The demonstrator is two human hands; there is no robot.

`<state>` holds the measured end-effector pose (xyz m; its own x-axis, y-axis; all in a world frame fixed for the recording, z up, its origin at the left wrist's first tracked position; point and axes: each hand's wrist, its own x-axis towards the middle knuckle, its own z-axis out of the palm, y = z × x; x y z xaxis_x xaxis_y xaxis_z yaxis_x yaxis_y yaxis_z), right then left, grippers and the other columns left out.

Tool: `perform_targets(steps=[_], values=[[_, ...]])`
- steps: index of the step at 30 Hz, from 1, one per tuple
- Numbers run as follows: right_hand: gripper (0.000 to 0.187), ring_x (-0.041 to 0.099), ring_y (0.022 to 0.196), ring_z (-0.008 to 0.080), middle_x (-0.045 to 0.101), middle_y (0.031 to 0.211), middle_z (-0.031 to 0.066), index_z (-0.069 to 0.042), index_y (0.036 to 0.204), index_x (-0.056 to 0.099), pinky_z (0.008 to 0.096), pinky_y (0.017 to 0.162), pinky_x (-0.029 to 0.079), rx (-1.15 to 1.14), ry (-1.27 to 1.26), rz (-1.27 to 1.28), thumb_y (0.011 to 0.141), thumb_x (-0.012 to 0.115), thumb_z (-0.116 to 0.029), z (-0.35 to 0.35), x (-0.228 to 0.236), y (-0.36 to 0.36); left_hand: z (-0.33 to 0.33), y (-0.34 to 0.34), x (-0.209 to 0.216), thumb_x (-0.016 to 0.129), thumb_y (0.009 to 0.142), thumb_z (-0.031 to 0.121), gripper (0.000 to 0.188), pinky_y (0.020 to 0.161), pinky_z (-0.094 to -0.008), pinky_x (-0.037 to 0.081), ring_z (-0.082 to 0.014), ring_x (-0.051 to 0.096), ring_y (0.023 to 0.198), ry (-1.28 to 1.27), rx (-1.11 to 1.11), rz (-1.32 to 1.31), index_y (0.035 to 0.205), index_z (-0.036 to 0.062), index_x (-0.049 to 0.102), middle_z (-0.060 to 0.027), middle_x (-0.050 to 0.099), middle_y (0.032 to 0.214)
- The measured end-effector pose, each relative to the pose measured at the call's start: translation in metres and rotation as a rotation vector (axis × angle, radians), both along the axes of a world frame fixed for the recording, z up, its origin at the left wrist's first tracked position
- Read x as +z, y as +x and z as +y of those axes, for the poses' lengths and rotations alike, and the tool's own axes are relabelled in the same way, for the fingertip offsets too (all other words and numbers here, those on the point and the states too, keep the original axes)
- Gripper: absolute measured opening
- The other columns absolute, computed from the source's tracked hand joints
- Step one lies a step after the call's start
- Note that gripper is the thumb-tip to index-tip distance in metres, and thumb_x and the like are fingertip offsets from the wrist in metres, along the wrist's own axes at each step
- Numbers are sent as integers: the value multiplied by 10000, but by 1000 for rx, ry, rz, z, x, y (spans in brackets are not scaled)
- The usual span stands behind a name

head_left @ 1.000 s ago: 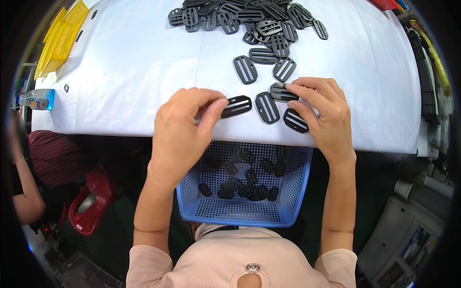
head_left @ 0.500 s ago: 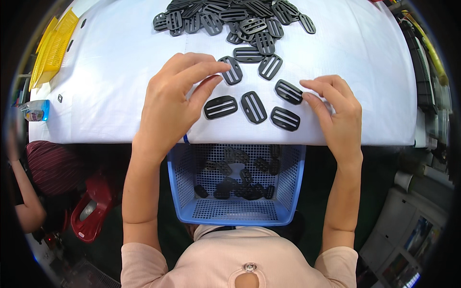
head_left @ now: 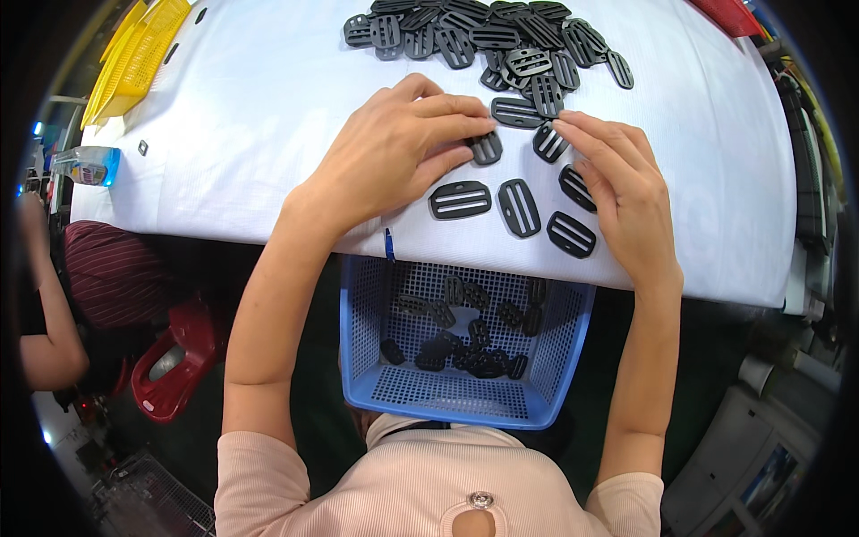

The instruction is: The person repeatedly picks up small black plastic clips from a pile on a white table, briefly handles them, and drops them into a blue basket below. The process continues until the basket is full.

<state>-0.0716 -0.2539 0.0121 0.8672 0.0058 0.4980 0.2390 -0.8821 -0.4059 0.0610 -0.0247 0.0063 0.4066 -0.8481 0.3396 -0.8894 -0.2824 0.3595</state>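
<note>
Several black plastic slide buckles lie flat on the white-covered table (head_left: pixel 268 116). My left hand (head_left: pixel 394 148) has its fingertips on one slide buckle (head_left: pixel 487 150) and partly hides it; thumb and forefinger are apart. At another slide buckle (head_left: pixel 548 143), the forefinger of my right hand (head_left: pixel 625 183) touches the upper edge, with the thumb held away. Beside that thumb lies a third slide buckle (head_left: pixel 575 188), partly covered by the hand. Closer to me are a sideways buckle (head_left: pixel 461 200), an upright one (head_left: pixel 519 208) and a tilted one (head_left: pixel 571 234).
A heap of slide buckles (head_left: pixel 492 36) lies at the back. Below the table edge, a blue basket (head_left: pixel 573 358) holds more black buckles. Yellow baskets (head_left: pixel 143 67) stand at far left, near a clear-and-blue container (head_left: pixel 94 167). Another person's arm (head_left: pixel 54 336) shows beside a red chair (head_left: pixel 174 367).
The view has shifted, moving the table contents rightward. My right hand has gone from the right-hand buckle to the one farther back. My left fingers now cover more of their buckle.
</note>
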Motion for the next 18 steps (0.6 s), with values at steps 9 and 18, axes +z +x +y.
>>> perform_targets(steps=[9,18], values=[[239,632,943,208,730,1016,-11,-78,1014,758,345,798,512,73,-238,17,780,751,-30,-16,-7,3,9,-7,-3,729,886,137,145,797,-363,528,-233,634,901,-50,62,-59,1015,70,738,-49,702,1046],[259,643,1041,257,734,1085,49,-51,1054,746,362,875,542,129,-88,61,796,744,-34,-24,-5,5,10,-22,4,743,872,92,176,760,-336,534,-249,654,864,-187,328,78,1039,37,754,-105,703,985]])
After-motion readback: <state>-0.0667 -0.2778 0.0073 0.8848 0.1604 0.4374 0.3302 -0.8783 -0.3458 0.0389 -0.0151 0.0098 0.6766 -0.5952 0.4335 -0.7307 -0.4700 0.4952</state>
